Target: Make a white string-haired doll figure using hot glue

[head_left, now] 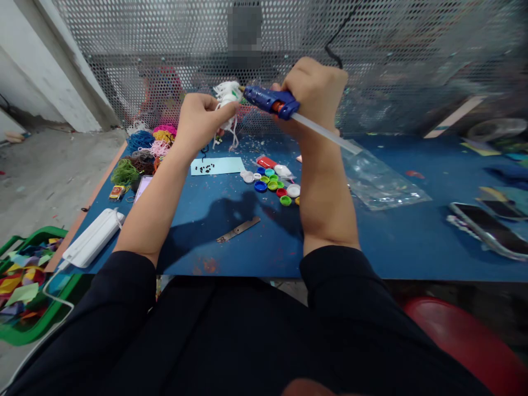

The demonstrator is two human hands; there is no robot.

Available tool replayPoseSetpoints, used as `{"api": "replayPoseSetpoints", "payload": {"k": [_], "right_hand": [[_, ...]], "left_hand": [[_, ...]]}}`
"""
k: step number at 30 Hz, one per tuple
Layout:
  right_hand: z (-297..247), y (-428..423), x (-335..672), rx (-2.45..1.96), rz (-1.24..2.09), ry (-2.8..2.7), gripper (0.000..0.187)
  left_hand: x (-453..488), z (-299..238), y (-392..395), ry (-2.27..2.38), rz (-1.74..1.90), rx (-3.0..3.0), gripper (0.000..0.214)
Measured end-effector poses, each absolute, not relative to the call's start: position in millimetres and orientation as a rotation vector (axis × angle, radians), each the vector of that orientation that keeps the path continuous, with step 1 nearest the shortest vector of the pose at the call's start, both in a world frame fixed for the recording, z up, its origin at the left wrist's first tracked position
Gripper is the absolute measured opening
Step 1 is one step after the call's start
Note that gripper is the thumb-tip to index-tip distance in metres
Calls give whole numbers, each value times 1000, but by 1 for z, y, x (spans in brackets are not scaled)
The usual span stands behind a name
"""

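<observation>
Held up above the table, a bundle of white yarn with a bit of green on it is pinched by my left hand. Loose strands hang below it. My right hand grips a blue hot glue gun, its nozzle at the bundle's right side; whether it touches I cannot tell. A long clear glue stick sticks out of the gun's back. Below lie a pale blue card with small black bits and several coloured bottle caps.
Coloured yarn skeins, a white power strip and a lighter lie left. A metal blade is near the front, a plastic bag and phone right. Behind stands a perforated metal panel; a green basket is at lower left.
</observation>
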State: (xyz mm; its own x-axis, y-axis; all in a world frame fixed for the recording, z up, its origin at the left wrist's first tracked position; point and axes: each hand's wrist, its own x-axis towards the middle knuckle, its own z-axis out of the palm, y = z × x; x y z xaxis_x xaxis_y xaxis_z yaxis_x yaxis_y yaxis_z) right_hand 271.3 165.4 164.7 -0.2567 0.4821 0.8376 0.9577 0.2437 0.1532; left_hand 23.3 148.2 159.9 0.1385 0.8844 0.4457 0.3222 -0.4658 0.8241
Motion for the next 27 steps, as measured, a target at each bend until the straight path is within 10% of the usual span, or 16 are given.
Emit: {"api": "replayPoseSetpoints", "payload": {"k": [7, 27], "right_hand": [[168, 166, 286, -1077, -586, -1906, 7], [175, 165, 291, -990, -555, -1946, 12]], "left_hand": [[25, 159, 150, 1092, 1381, 1845, 30], [25, 169, 143, 1186, 1194, 1862, 23]]}}
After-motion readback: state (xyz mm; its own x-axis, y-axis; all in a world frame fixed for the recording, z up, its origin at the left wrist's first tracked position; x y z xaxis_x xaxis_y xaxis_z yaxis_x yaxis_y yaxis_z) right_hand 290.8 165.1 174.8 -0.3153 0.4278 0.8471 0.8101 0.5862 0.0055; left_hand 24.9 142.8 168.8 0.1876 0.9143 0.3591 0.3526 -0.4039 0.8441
